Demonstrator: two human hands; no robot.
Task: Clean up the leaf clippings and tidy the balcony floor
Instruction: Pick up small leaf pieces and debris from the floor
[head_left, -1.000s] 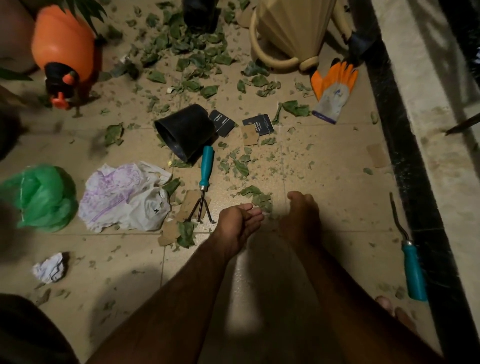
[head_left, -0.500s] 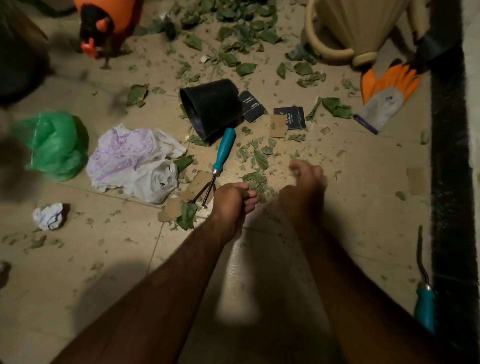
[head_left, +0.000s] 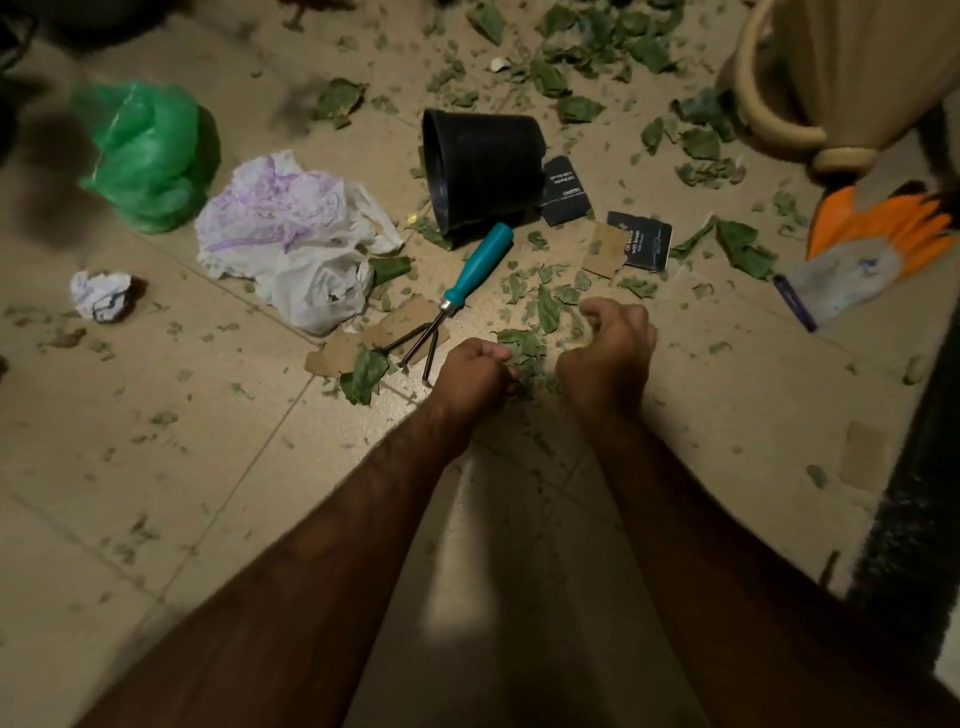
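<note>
Green leaf clippings lie all over the beige tiled floor, thickest at the top of the head view (head_left: 597, 47). A small heap of leaf clippings (head_left: 519, 344) sits between my two hands. My left hand (head_left: 475, 375) has its fingers curled in against the left side of that heap. My right hand (head_left: 610, 353) is cupped on the floor on the heap's right side, its fingers curled towards the leaves. How much each hand holds is hidden under the fingers.
A teal-handled hand rake (head_left: 480, 262) lies just left of my left hand, by a tipped black pot (head_left: 483, 166). A white plastic bag (head_left: 291, 234), green bag (head_left: 145, 150), crumpled paper (head_left: 101, 295), orange glove (head_left: 872, 244), watering can (head_left: 857, 67) and cardboard scraps (head_left: 605, 249) surround them.
Both hands have gone from flat with fingers stretched out to curled, and have drawn closer together around the leaf heap. The camera has shifted towards the left.
</note>
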